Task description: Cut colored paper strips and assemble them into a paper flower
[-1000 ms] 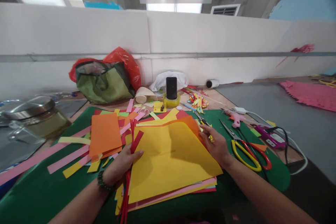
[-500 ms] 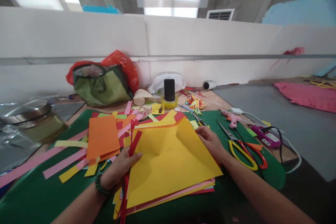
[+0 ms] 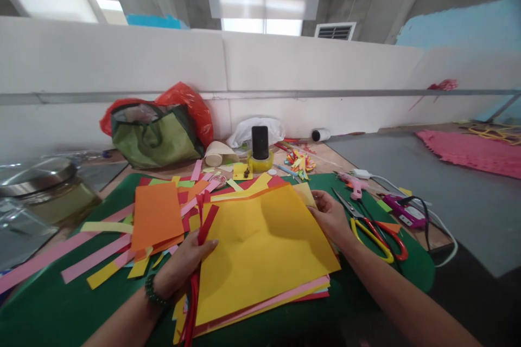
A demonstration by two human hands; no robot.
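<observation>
A stack of coloured paper topped by a large yellow sheet (image 3: 260, 255) lies in front of me on a green mat (image 3: 109, 309). My left hand (image 3: 189, 260) is closed round several red paper strips (image 3: 208, 223) at the stack's left edge, its thumb over the yellow sheet; the strips' lower ends hang below the hand. At the upper right corner, my right hand (image 3: 329, 216) pinches a pale yellow piece of paper (image 3: 304, 193) that sticks out beside the sheet. Part of that piece is hidden behind the sheet and fingers.
Scissors (image 3: 372, 233) and a pink glue gun (image 3: 356, 184) lie to the right, near a purple power strip (image 3: 407, 211). Left are orange sheets (image 3: 158, 217) and scattered strips. A phone (image 3: 260, 142) stands on a tape roll behind; a green bag (image 3: 158, 138) and glass jar (image 3: 49, 195) stand farther left.
My right hand has brought the pale yellow piece up beside the yellow sheet's corner, where it shows more. The left hand keeps its hold on the red strips. The view has shifted slightly.
</observation>
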